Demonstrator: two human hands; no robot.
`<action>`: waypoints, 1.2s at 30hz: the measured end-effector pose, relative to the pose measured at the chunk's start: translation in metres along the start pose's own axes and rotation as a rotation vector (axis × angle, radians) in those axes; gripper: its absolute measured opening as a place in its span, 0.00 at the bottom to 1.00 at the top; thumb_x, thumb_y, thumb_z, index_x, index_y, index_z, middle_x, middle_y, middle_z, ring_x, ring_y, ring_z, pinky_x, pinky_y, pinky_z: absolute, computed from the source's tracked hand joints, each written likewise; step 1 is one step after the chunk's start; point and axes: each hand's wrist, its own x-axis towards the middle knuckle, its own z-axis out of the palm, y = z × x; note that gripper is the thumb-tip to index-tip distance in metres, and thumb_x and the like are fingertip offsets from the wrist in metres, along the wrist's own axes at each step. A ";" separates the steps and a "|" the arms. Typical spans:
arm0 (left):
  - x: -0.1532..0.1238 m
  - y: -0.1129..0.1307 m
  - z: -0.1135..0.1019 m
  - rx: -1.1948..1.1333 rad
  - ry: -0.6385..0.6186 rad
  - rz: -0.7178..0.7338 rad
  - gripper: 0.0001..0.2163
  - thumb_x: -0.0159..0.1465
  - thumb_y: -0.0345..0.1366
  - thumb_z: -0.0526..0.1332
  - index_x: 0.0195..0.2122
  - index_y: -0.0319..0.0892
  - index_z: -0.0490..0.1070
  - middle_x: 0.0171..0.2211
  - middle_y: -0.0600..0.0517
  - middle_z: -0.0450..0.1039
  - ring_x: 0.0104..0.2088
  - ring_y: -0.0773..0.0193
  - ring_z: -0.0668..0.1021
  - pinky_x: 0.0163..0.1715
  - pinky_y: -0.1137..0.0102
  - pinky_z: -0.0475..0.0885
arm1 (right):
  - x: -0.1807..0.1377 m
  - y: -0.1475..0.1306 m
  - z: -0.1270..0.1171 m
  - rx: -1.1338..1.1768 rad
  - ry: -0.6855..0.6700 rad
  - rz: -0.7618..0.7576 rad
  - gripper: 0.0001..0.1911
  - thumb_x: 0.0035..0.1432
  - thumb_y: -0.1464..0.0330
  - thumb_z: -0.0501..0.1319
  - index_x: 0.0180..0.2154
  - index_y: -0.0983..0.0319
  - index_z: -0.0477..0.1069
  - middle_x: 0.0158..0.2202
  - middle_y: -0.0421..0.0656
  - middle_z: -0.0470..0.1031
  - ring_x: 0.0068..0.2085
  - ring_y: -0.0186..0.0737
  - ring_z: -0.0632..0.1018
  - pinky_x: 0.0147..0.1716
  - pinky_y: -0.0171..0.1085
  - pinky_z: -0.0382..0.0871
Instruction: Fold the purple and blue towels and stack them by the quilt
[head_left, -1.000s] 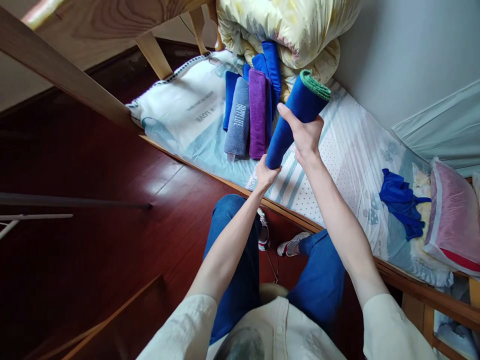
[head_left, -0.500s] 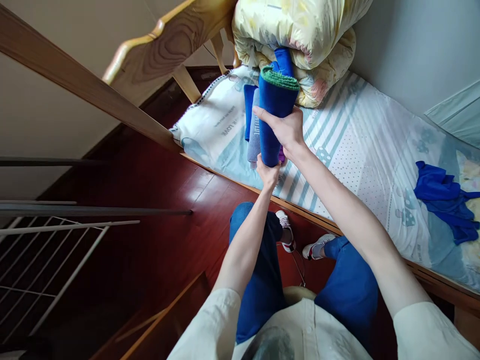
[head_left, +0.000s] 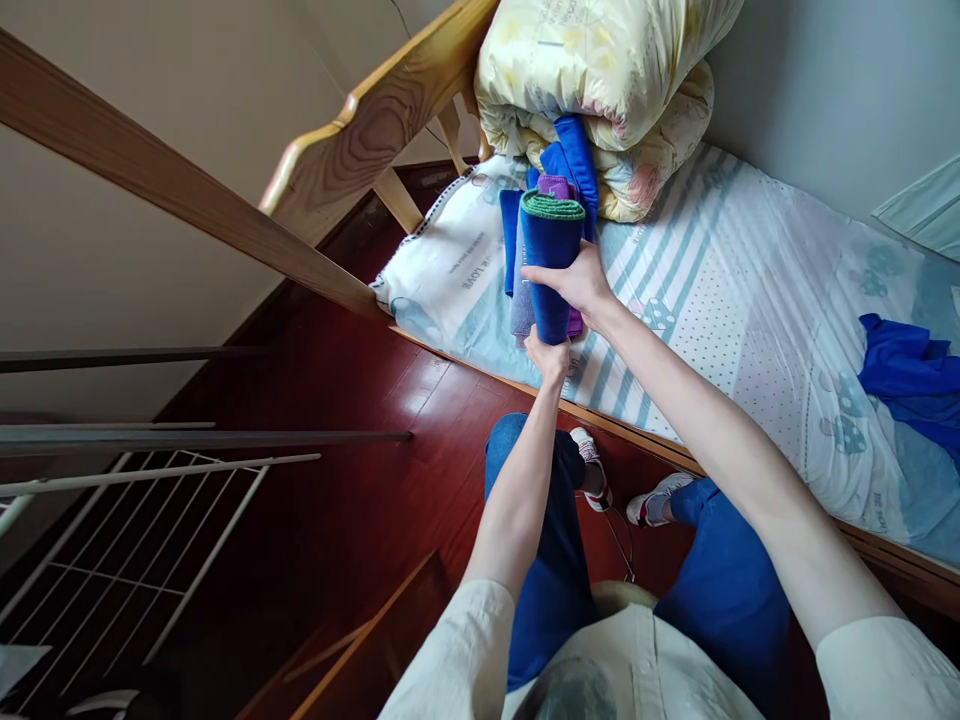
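Hands both on the rolled towel point(head_left: 550, 265). Right hand point(head_left: 576, 287) wrapped shut round its middle, thumb across the front. Left hand point(head_left: 548, 356) closed on the bottom end, fingertips hidden under the roll.

Roll is over the near edge of the bed point(head_left: 712, 280), steeply tilted, top end toward the duvet point(head_left: 600, 80). It covers most of the folded stack point(head_left: 519, 310) behind it: only a grey strip, a blue strip and a purple corner show, count unclear. Can't tell if the roll's lower end touches the stack or hangs just above it.

Roll: royal blue outside, green layer showing as a rim at the top end, wound tight.

Loose blue cloth point(head_left: 904, 370) far right on the sheet, cut off by the frame edge.

Room: bare striped sheet runs right of the roll up to that cloth. Left side is boxed in by the wooden bed end point(head_left: 375, 120) and a slanted rail point(head_left: 187, 195). White wire rack point(head_left: 112, 540) sits low left over the dark red floor point(head_left: 337, 500), partly out of frame.
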 end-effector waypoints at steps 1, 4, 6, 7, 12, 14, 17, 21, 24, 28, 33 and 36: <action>0.001 -0.001 0.001 -0.020 0.018 0.010 0.27 0.55 0.39 0.69 0.56 0.43 0.71 0.48 0.41 0.76 0.50 0.42 0.80 0.51 0.50 0.74 | 0.001 0.000 0.000 0.000 -0.009 0.004 0.34 0.46 0.56 0.76 0.51 0.65 0.73 0.50 0.46 0.79 0.57 0.50 0.80 0.60 0.49 0.74; 0.001 -0.005 0.003 -0.048 0.056 0.052 0.28 0.54 0.39 0.70 0.56 0.45 0.70 0.48 0.42 0.75 0.57 0.37 0.77 0.55 0.47 0.71 | 0.003 0.000 0.000 0.004 -0.025 0.008 0.35 0.46 0.57 0.77 0.53 0.64 0.71 0.53 0.46 0.78 0.59 0.51 0.78 0.62 0.50 0.73; 0.001 -0.005 0.004 -0.043 0.064 0.067 0.28 0.53 0.38 0.71 0.56 0.45 0.70 0.48 0.43 0.75 0.60 0.37 0.75 0.57 0.47 0.70 | 0.004 0.002 -0.002 0.001 -0.030 0.003 0.37 0.47 0.57 0.76 0.56 0.64 0.70 0.56 0.46 0.76 0.62 0.52 0.76 0.64 0.51 0.70; -0.001 -0.004 0.004 -0.037 0.068 0.064 0.29 0.53 0.37 0.71 0.57 0.44 0.70 0.48 0.43 0.75 0.61 0.38 0.74 0.58 0.48 0.70 | 0.004 0.003 -0.003 -0.002 -0.035 -0.001 0.38 0.48 0.57 0.76 0.57 0.63 0.69 0.57 0.46 0.75 0.64 0.53 0.74 0.65 0.52 0.69; -0.016 0.008 -0.005 -0.015 0.125 0.156 0.43 0.53 0.35 0.72 0.70 0.42 0.55 0.67 0.36 0.62 0.71 0.40 0.62 0.69 0.48 0.60 | -0.006 0.009 -0.016 -0.012 -0.086 -0.005 0.53 0.46 0.55 0.78 0.68 0.61 0.58 0.66 0.49 0.66 0.70 0.55 0.67 0.69 0.55 0.62; -0.025 0.013 -0.012 -0.008 0.138 0.253 0.47 0.55 0.35 0.71 0.73 0.42 0.48 0.73 0.35 0.52 0.74 0.41 0.55 0.72 0.47 0.53 | -0.020 0.013 -0.028 0.007 -0.083 0.035 0.59 0.43 0.55 0.80 0.71 0.59 0.54 0.70 0.51 0.62 0.71 0.57 0.65 0.70 0.56 0.62; -0.039 0.017 -0.020 0.026 0.025 0.386 0.45 0.58 0.35 0.69 0.75 0.45 0.48 0.77 0.38 0.44 0.77 0.40 0.46 0.73 0.46 0.51 | -0.061 0.022 -0.059 0.074 -0.046 0.184 0.60 0.42 0.55 0.80 0.72 0.56 0.55 0.73 0.53 0.59 0.71 0.59 0.67 0.67 0.57 0.66; -0.055 0.010 -0.019 0.114 -0.233 0.544 0.37 0.60 0.33 0.66 0.71 0.48 0.59 0.78 0.44 0.43 0.77 0.42 0.45 0.74 0.45 0.50 | -0.165 0.040 -0.127 0.176 -0.056 0.499 0.40 0.51 0.54 0.75 0.63 0.54 0.70 0.66 0.53 0.71 0.66 0.56 0.74 0.66 0.57 0.68; -0.063 0.001 -0.011 0.210 -0.295 0.532 0.34 0.57 0.30 0.66 0.67 0.46 0.65 0.77 0.42 0.45 0.77 0.39 0.47 0.73 0.42 0.49 | -0.260 0.054 -0.181 0.262 0.064 0.752 0.24 0.54 0.53 0.72 0.50 0.54 0.78 0.58 0.54 0.79 0.59 0.56 0.80 0.65 0.56 0.71; -0.077 -0.004 -0.005 0.333 -0.482 0.540 0.27 0.59 0.31 0.64 0.61 0.42 0.71 0.70 0.35 0.62 0.72 0.37 0.62 0.71 0.42 0.56 | -0.351 0.059 -0.218 0.377 0.387 0.771 0.18 0.50 0.57 0.73 0.44 0.51 0.78 0.56 0.50 0.80 0.58 0.53 0.81 0.60 0.53 0.75; -0.117 -0.011 0.003 0.595 -1.043 0.726 0.20 0.66 0.35 0.58 0.59 0.46 0.74 0.53 0.42 0.80 0.56 0.47 0.80 0.60 0.56 0.72 | -0.366 0.059 -0.228 0.496 0.519 0.725 0.19 0.49 0.59 0.72 0.43 0.56 0.75 0.52 0.48 0.83 0.54 0.48 0.83 0.54 0.46 0.77; -0.145 -0.020 0.015 0.806 -1.309 0.778 0.19 0.65 0.35 0.60 0.57 0.48 0.76 0.49 0.44 0.82 0.50 0.49 0.83 0.53 0.61 0.75 | -0.354 0.070 -0.243 0.527 0.628 0.758 0.18 0.49 0.63 0.71 0.43 0.57 0.73 0.50 0.47 0.83 0.48 0.43 0.84 0.47 0.40 0.77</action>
